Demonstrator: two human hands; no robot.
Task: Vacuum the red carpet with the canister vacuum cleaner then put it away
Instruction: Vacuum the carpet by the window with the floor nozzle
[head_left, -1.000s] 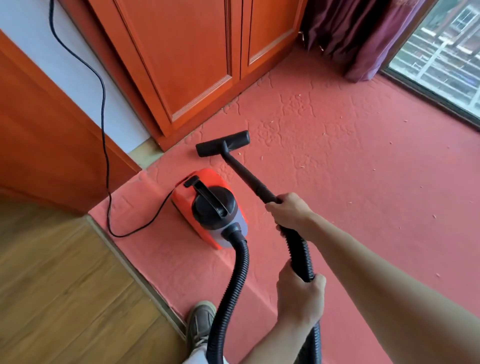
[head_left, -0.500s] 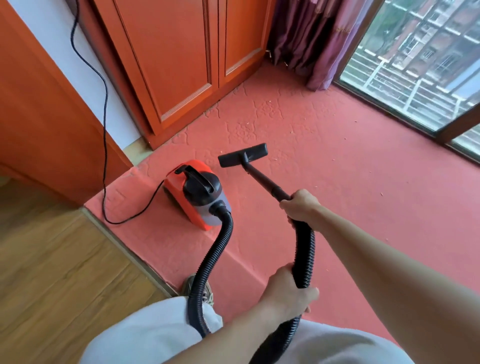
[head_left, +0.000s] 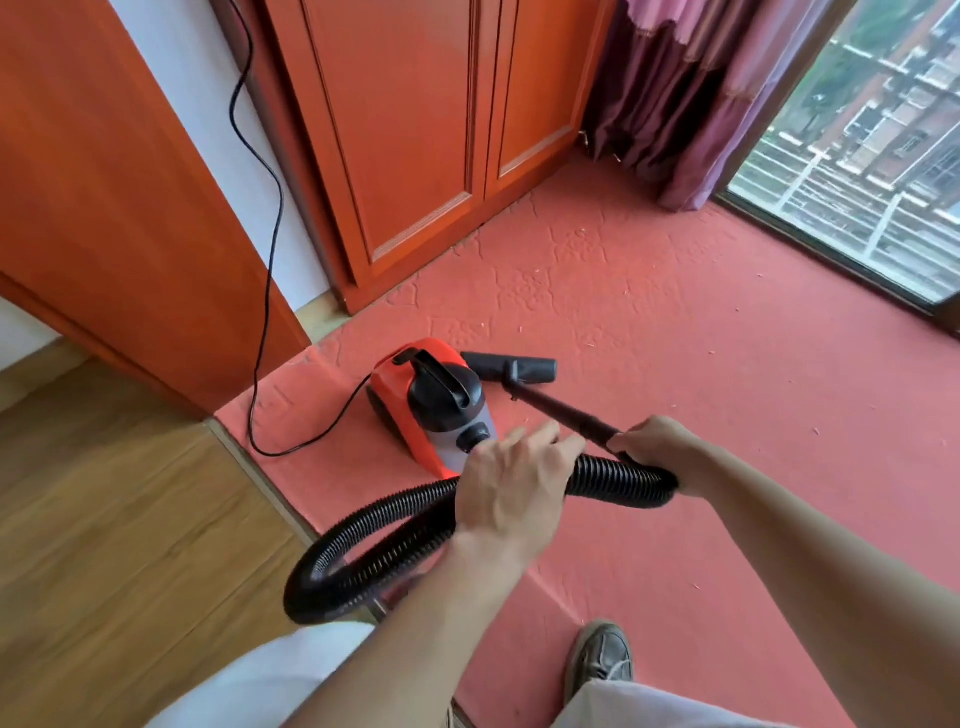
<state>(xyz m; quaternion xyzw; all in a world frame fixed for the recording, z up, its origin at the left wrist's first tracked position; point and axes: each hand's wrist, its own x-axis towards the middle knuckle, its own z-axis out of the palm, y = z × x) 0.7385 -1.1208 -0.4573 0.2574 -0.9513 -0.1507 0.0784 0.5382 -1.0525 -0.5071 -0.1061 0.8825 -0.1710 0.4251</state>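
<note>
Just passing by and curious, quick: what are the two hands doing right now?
Left hand: open, fingers straight over the hose.
Right hand: closed, gripping the hose's end.

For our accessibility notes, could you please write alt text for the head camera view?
A person's right hand grips the black wand of an orange canister vacuum on red carpet; the blurred left hand lies over its ribbed hose.

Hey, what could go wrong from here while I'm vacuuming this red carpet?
The thin black power cord trails across the red carpet beside the orange canister vacuum; the black floor nozzle might snag it. The black ribbed hose loops low near your legs, so a step could tug the canister over.
</note>
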